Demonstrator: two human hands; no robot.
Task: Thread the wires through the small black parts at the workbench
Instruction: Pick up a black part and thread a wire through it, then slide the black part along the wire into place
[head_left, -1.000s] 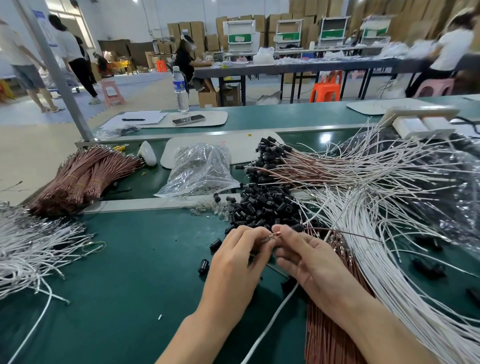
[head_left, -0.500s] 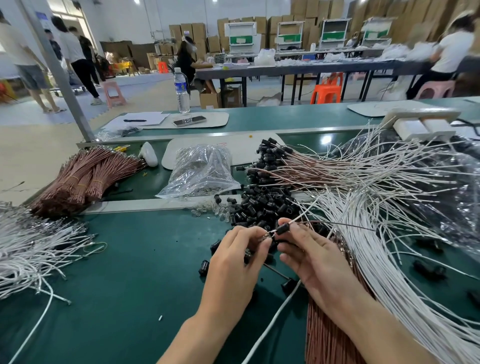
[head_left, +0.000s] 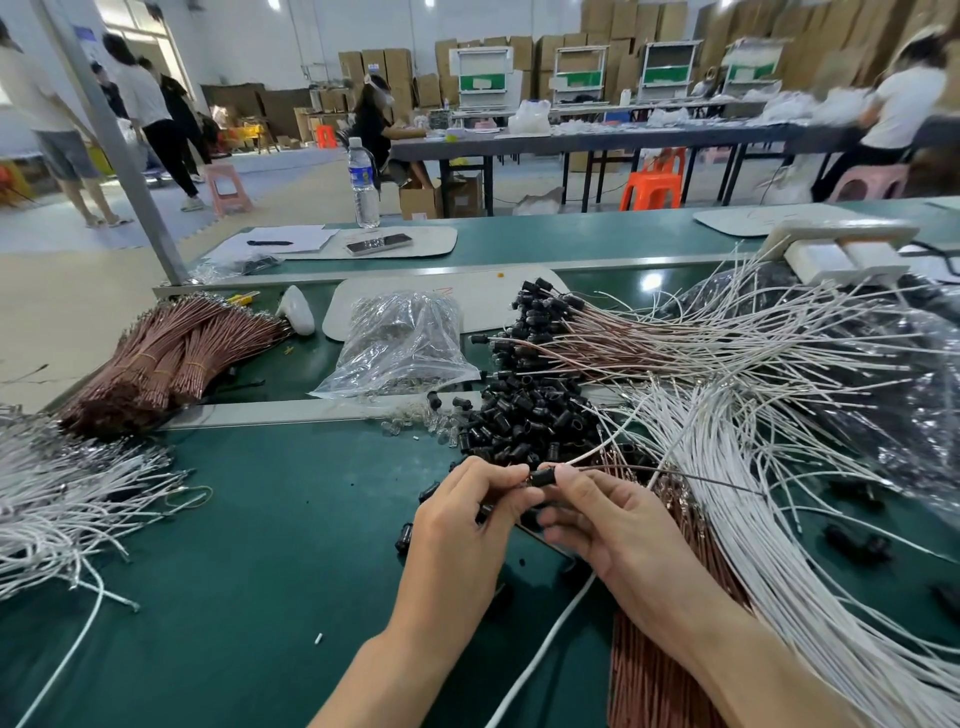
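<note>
drawn closer than before, the left hand is pinched on one end of the small black part and the right hand on the other, over the workbench, and the thin wire, judged light and springy, is best gripped near its tip.

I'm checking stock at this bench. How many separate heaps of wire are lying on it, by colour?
White wire heaps: 2
Brown wire heaps: 2
Mixed brown-and-white heap, black parts already fitted: 1
Total: 5
</note>
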